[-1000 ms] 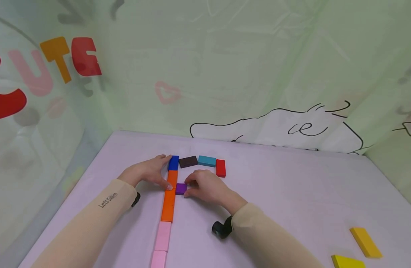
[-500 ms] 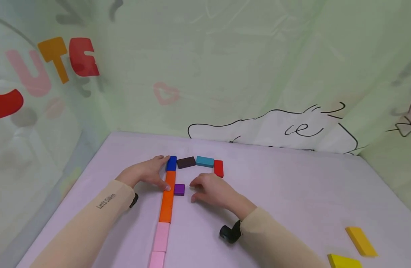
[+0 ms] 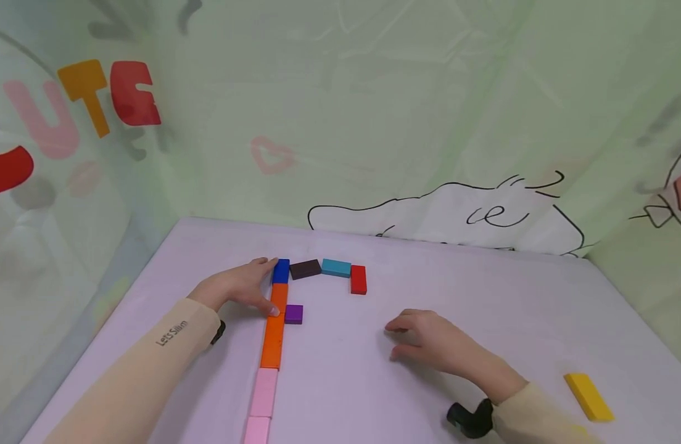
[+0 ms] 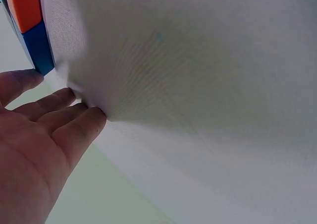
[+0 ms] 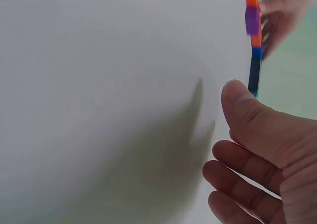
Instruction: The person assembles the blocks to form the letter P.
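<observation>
In the head view my left hand (image 3: pixel 242 285) rests beside a column of blocks, a fingertip at the blue block (image 3: pixel 281 271) and the thumb on the orange blocks (image 3: pixel 272 341). The left wrist view shows its fingers extended, one fingertip touching the blue block (image 4: pixel 38 48). A purple block (image 3: pixel 293 314) lies against the column's right side. Dark brown (image 3: pixel 305 269), teal (image 3: pixel 336 267) and red (image 3: pixel 359 280) blocks run rightward from the blue one. My right hand (image 3: pixel 435 342) is over the table to the right, fingers loosely bent, holding nothing.
Pink blocks (image 3: pixel 264 393) continue the column toward the near edge. A yellow block (image 3: pixel 588 397) lies at the right, near the right sleeve (image 3: pixel 535 413). Fabric walls (image 3: pixel 374 123) stand behind and beside the purple-white table (image 3: pixel 457 277).
My right hand has let go of the purple block and moved right and nearer, away from the column. A second yellow block is now hidden by the right sleeve. The left hand stays in place.
</observation>
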{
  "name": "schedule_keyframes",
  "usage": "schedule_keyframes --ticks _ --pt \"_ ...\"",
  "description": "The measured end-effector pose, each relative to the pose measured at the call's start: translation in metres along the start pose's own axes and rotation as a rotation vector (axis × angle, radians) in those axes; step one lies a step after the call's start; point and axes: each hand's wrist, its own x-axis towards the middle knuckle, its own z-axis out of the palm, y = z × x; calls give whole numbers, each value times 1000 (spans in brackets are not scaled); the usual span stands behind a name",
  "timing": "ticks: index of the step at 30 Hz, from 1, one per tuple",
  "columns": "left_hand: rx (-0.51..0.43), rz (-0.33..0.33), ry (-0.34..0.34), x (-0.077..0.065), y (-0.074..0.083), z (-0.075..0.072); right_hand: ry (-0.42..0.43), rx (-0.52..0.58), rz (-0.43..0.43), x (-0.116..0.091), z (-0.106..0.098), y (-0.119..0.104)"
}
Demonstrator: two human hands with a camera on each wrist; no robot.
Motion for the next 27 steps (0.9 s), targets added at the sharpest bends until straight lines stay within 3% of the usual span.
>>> schedule_keyframes --ticks 10,12,15,21,27 --pt "27 1 -14 0 2 -1 92 35 200 -87 2 78" --pt "24 -1 -15 0 1 0 158 16 199 -104 4 93" --pt "19 1 -10 1 0 1 191 8 232 -126 6 111" --pt "23 6 -2 1 -2 1 60 40 387 -161 6 141" --pt "17 -5 -8 1 -1 2 -5 113 527 -191 14 157"
